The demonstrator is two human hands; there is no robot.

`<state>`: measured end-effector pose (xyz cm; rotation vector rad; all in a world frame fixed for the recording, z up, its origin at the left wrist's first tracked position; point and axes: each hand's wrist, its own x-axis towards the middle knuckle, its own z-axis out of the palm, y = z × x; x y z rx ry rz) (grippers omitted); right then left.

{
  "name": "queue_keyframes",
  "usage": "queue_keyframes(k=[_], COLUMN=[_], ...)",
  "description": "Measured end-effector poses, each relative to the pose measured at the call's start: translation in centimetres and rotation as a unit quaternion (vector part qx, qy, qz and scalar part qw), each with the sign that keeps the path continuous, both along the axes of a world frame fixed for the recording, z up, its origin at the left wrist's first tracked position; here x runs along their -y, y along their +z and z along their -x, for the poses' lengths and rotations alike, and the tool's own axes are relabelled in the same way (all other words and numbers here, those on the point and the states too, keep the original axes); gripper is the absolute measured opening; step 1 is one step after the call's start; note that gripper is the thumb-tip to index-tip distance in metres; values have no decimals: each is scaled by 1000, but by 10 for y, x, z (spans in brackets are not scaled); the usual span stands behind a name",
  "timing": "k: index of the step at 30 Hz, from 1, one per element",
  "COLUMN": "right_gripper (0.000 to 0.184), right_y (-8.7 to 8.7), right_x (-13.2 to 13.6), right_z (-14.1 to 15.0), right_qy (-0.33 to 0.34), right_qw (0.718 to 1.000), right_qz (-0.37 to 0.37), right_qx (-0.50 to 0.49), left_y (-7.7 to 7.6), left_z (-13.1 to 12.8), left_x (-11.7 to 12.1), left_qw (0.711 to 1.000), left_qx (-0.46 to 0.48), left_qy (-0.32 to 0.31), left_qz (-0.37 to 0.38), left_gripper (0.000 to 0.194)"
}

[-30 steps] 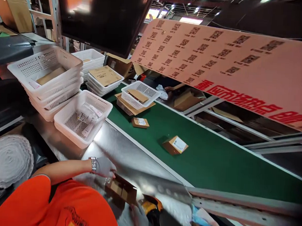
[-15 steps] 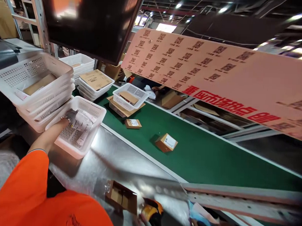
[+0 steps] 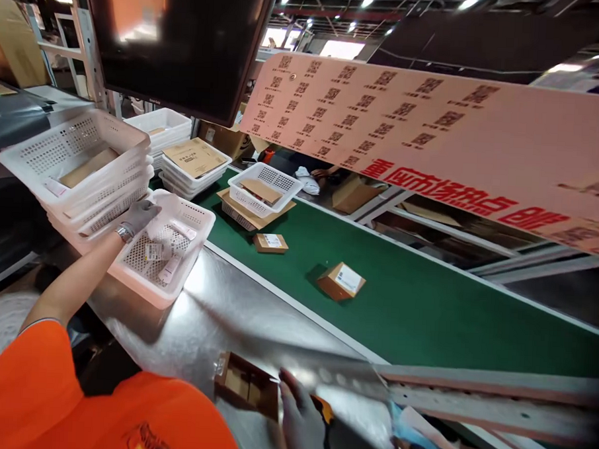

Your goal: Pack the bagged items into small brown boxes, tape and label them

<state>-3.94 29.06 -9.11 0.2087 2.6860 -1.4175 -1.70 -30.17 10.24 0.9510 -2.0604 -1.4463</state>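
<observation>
A: In the head view, where was the left hand (image 3: 140,216)?
B: Gloved in grey, it reached into a white basket (image 3: 160,298) at the left of the counter (image 3: 216,310). Labelled clear packets (image 3: 153,251) lay in the basket. Its fingers were bunched beside the packets; I cannot tell whether they were clamped on any plastic.
A: And the right hand (image 3: 303,420)?
B: Also gloved, it was at the right end of an open brown box (image 3: 239,384), which sat on the counter near the orange shirt. I cannot tell whether its fingers pinched the cardboard.
A: What was around them?
B: Two closed cartons, one small (image 3: 271,244) and one larger (image 3: 340,282), sat on a green belt (image 3: 414,329) beyond the counter. Stacked baskets (image 3: 72,208) stood at the left, and a pink board (image 3: 531,142) with printed codes hung over the belt.
</observation>
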Motion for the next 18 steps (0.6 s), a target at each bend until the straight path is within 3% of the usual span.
queue_keyframes(k=[4, 6, 9, 13, 15, 18], right_gripper=[65, 65, 66, 59, 58, 58], right_y=[39, 61, 90, 116, 123, 125], right_x=[56, 80, 101, 111, 116, 124], right_z=[5, 2, -8, -34, -45, -51], right_qy=[75, 133, 164, 206, 242, 240], right_qw=[985, 967, 949, 939, 937, 954], right_qz=[155, 219, 266, 223, 184, 105], right_qx=[14, 10, -47, -161, -173, -146], left_y=[0, -4, -10, -20, -26, -34], left_z=[-19, -27, -36, -38, -35, -28], left_x=[-71, -109, -161, -220, -246, -276], left_qw=[968, 953, 945, 957, 964, 962], left_qx=[-130, -143, -106, -54, -27, 14], left_qy=[-99, -150, -214, -224, -236, -271], left_qz=[-192, -221, -223, -177, -118, -2], left_gripper=[38, 44, 54, 56, 52, 45])
